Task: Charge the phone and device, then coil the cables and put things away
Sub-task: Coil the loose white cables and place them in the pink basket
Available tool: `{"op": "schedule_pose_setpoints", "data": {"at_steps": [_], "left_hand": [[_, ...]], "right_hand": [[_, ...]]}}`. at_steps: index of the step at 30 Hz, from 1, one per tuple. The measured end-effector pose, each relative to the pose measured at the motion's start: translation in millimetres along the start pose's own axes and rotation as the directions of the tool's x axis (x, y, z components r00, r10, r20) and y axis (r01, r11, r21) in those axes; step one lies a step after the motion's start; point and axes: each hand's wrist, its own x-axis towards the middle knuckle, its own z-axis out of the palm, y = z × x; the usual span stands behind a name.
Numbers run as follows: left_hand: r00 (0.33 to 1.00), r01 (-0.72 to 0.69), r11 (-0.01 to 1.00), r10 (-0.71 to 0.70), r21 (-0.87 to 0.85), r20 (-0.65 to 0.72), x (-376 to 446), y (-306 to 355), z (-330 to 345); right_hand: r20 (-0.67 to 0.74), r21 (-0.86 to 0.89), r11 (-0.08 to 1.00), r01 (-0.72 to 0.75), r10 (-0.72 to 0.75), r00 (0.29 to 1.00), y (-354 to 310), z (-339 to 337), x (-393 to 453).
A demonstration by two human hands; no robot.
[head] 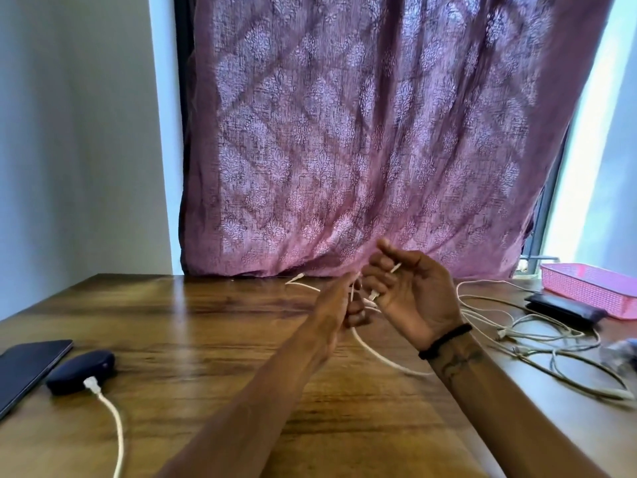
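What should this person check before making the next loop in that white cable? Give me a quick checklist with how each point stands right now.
1. Both hands on the cable: ok. The left hand and the right hand each hold the white cable above the wooden table.
2. Free end loose: ok. One tip lies on the table, plugged into nothing.
3. Clear of the other cables: cannot tell. The tangled cables lie close on the right.
4. Dark blue device plugged in: ok, a white connector sits in it.
5. Phone plugged in: cannot tell, part of it is out of frame.
6. Pink basket within reach: ok, probably.
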Motion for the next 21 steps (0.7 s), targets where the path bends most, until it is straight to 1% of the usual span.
{"op": "schedule_pose_setpoints", "data": {"at_steps": [1,2,3,4,5,7,8,9,10,11,12,13,14,15,16,17,18,19,21], "left_hand": [[0.999,-0.044,0.985,0.047,0.165,-0.014,1.8,-4.5,-4.1],[0.993,-0.108,0.934,0.117,0.341,-0.008,4.0,-10.2,-7.6],[0.979,-0.188,0.845,0.202,0.501,0.027,5.1,-14.3,-9.7],[0.955,-0.271,0.729,0.286,0.628,0.080,4.9,-16.2,-9.9],[0.915,-0.356,0.584,0.377,0.730,0.144,4.6,-16.5,-10.7],[0.790,-0.482,0.262,0.542,0.836,0.286,6.1,-16.9,-12.8],[0.740,-0.498,0.146,0.585,0.855,0.332,5.6,-14.9,-13.8],[0.712,-0.490,0.074,0.608,0.868,0.351,5.4,-13.1,-14.5],[0.702,-0.461,0.033,0.625,0.887,0.342,5.6,-11.4,-15.1],[0.700,-0.420,0.017,0.642,0.907,0.312,5.5,-9.6,-16.3],[0.689,-0.392,0.013,0.667,0.920,0.284,5.2,-8.6,-16.2],[0.673,-0.374,0.014,0.692,0.927,0.262,4.8,-7.3,-16.5],[0.663,-0.361,0.005,0.705,0.933,0.252,3.7,-4.8,-16.8],[0.663,-0.344,-0.014,0.704,0.939,0.254,3.0,-2.2,-17.3],[0.666,-0.329,-0.034,0.701,0.944,0.257,1.8,1.0,-18.6],[0.666,-0.320,-0.044,0.700,0.947,0.258,0.3,3.9,-20.6],[0.666,-0.311,-0.048,0.702,0.949,0.254,-1.0,6.4,-22.7],[0.673,-0.295,-0.049,0.699,0.954,0.244,-1.6,8.5,-25.6],[0.688,-0.261,-0.043,0.692,0.964,0.217,-0.1,11.5,-31.4]], "right_hand": [[-0.061,-0.006,0.997,0.079,-0.080,0.995,-5.5,-5.5,2.0],[-0.112,-0.007,0.990,0.144,-0.144,0.983,-10.9,-12.8,4.6],[-0.159,-0.009,0.982,0.188,-0.187,0.969,-15.4,-19.4,7.1],[-0.211,-0.018,0.976,0.217,-0.216,0.953,-19.4,-26.3,9.0],[-0.259,-0.035,0.971,0.238,-0.239,0.936,-21.7,-33.4,11.6],[-0.335,-0.103,0.960,0.261,-0.280,0.900,-22.5,-44.5,14.9],[-0.364,-0.157,0.951,0.265,-0.306,0.880,-20.4,-47.3,15.4],[-0.389,-0.230,0.937,0.263,-0.337,0.858,-17.5,-49.6,15.0],[-0.405,-0.323,0.912,0.253,-0.375,0.834,-14.0,-53.6,15.5],[-0.401,-0.426,0.875,0.229,-0.410,0.819,-9.1,-53.2,15.6],[-0.380,-0.542,0.820,0.184,-0.434,0.817,-4.5,-54.4,15.9],[-0.343,-0.654,0.745,0.127,-0.442,0.829,0.8,-55.1,17.1],[-0.291,-0.769,0.636,0.066,-0.440,0.849,6.7,-55.9,17.9],[-0.222,-0.879,0.476,0.015,-0.436,0.872,12.4,-57.6,18.0],[-0.135,-0.961,0.277,-0.014,-0.425,0.895,17.4,-59.3,17.5],[-0.051,-0.996,0.092,-0.016,-0.397,0.916,22.7,-60.7,15.9],[0.008,-1.000,-0.026,-0.001,-0.355,0.935,27.0,-60.3,13.7],[0.043,-0.998,-0.053,0.028,-0.312,0.949,31.8,-57.4,10.8],[0.057,-0.998,-0.018,0.055,-0.246,0.968,40.5,-47.8,5.7]]}}
